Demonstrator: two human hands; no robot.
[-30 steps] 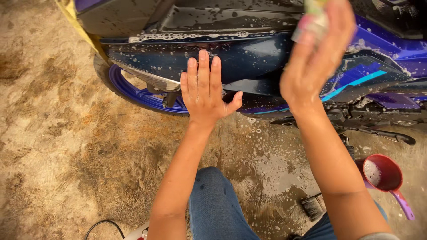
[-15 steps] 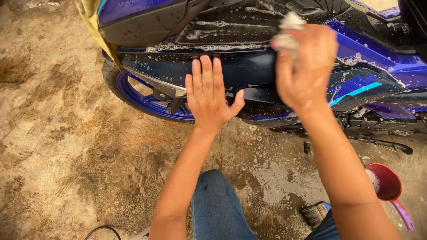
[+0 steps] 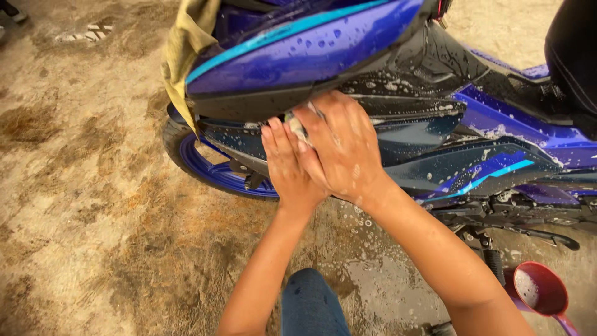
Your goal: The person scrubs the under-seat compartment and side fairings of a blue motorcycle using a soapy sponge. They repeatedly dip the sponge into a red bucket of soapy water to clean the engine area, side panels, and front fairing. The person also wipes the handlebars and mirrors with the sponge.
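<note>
At frame centre, the right hand (image 3: 342,149) presses a soft, slippery sponge (image 3: 298,127) against the bike (image 3: 485,162), left hand (image 3: 289,168) flat alongside.

Both hands pressed forward together, arms outstretched

The left hand (image 3: 289,168) lies flat with fingers straight and together; the wet right hand (image 3: 342,146) overlaps its fingertips, fingers curled downward, both forearms bare.

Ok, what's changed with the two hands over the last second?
The right hand came down from the upper fairing with its soapy sponge and now presses it low on the motorcycle, overlapping the left hand. The left hand stayed flat on the dark panel near the front wheel. The red scoop stayed on the ground.
</note>
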